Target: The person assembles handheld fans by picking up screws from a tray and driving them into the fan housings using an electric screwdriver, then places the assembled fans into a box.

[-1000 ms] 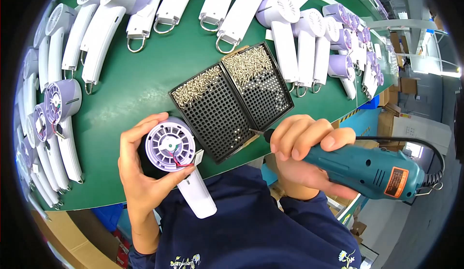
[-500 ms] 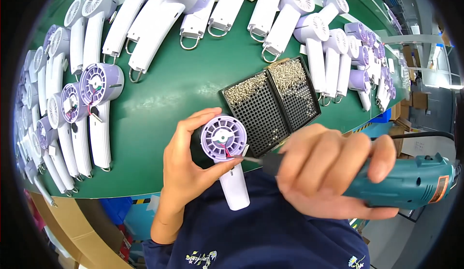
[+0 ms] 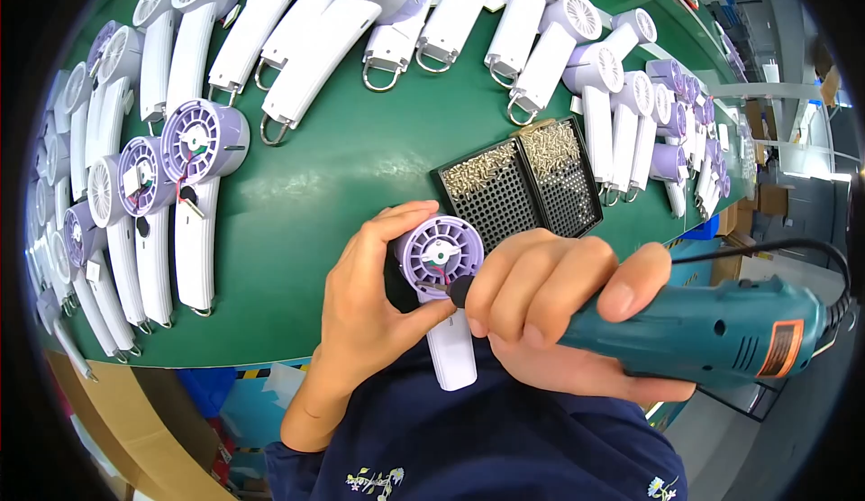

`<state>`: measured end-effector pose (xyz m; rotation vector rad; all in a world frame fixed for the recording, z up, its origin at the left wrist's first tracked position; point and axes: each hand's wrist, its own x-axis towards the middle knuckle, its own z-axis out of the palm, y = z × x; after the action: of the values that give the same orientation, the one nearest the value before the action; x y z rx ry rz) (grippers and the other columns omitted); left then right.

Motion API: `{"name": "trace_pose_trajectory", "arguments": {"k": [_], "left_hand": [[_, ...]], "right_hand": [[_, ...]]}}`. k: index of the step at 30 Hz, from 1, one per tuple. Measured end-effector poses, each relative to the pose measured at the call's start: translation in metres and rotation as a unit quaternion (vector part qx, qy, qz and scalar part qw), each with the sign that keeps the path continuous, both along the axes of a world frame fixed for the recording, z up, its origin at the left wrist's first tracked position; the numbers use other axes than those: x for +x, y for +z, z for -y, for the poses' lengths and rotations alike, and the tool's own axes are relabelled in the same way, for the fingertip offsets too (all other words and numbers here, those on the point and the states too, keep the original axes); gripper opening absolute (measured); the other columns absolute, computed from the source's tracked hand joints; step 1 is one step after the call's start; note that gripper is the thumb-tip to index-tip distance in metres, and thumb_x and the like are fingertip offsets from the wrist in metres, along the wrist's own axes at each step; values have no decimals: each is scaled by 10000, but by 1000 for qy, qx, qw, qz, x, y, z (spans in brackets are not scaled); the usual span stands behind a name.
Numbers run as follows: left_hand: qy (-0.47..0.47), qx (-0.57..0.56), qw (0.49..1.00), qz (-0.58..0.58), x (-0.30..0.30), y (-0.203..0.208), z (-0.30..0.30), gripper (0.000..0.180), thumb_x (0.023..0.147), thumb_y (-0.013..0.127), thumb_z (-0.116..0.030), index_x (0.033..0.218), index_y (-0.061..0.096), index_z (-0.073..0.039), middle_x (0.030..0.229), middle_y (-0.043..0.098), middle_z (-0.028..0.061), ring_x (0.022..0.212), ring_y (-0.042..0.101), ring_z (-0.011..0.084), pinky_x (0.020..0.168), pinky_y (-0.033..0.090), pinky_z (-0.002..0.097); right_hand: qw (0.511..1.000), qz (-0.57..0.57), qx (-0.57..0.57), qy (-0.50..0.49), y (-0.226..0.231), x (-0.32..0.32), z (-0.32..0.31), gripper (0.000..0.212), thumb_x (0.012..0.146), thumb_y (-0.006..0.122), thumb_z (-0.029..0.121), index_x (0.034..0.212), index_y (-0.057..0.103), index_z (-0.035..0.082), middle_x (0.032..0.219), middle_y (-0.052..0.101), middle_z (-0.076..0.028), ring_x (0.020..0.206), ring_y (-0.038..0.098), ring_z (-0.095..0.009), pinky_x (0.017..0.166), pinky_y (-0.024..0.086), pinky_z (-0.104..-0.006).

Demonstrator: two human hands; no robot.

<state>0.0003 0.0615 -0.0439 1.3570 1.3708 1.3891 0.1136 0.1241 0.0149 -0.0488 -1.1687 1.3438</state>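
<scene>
A handheld fan (image 3: 453,357) with a white handle and a round purple head is in my left hand (image 3: 374,298). Its head is open at the face, showing a ribbed ring, a white hub and thin red wires. My fingers wrap around the head's left side, with the thumb below it. My right hand (image 3: 559,312) grips a teal electric screwdriver (image 3: 694,330) lying sideways. The dark nose of the screwdriver is at the head's lower edge, with its bit over the wires there. Whether the bit touches a screw, I cannot tell.
Behind the screwdriver lies a black two-part screw tray (image 3: 487,186) holding many small metal screws. White and purple fans (image 3: 194,240) stand in rows on the left, far and right sides of the green table (image 3: 279,222). A black cord (image 3: 766,245) runs from the screwdriver's rear.
My right hand has moved the screwdriver left, bringing its nose closer to the fan's head. The fan and my left hand sit slightly farther right in view.
</scene>
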Motion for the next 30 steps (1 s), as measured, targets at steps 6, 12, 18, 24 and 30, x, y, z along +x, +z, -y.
{"name": "trace_pose_trajectory", "arguments": {"k": [6, 12, 18, 24, 30], "left_hand": [[-29, -35, 999, -13, -10, 7, 16, 632, 671, 788, -113, 1233, 509, -39, 1226, 580, 151, 1141, 561, 318, 974, 446, 388], [-1, 2, 999, 40, 6, 2, 23, 651, 680, 793, -121, 1237, 471, -29, 1180, 565, 169, 1116, 550, 358, 957, 445, 413], [-7, -1, 999, 47, 2, -1, 22, 652, 683, 789, -118, 1243, 465, -30, 1228, 552, 165, 1176, 522, 352, 989, 430, 407], [-42, -10, 999, 12, -2, -1, 8, 662, 678, 800, -145, 1253, 491, -32, 1267, 551, 168, 1192, 528, 340, 1005, 427, 401], [12, -111, 978, 175, 1, -16, 11, 574, 789, 748, -313, 1196, 501, 8, 1200, 601, 167, 1090, 595, 286, 946, 467, 383]], "right_hand": [[992, 87, 49, 81, -3, -16, 7, 714, 740, 609, 742, 929, 445, 73, 587, 502, -42, 417, 489, -161, 368, 431, -291], [992, 42, 42, 111, -24, 3, 10, 717, 707, 680, 696, 926, 456, 52, 586, 541, -47, 401, 533, -175, 376, 484, -298], [990, 60, 87, 92, -27, -3, 6, 678, 742, 642, 711, 906, 444, 84, 519, 483, 3, 341, 446, -106, 321, 407, -218], [995, 65, 13, 69, -10, -8, 9, 671, 756, 675, 657, 889, 505, 21, 510, 484, -8, 340, 435, -135, 319, 391, -267], [953, 258, 151, 58, -58, 4, 1, 619, 795, 651, 594, 1024, 628, 19, 883, 653, -116, 782, 656, -287, 720, 503, -376]]}}
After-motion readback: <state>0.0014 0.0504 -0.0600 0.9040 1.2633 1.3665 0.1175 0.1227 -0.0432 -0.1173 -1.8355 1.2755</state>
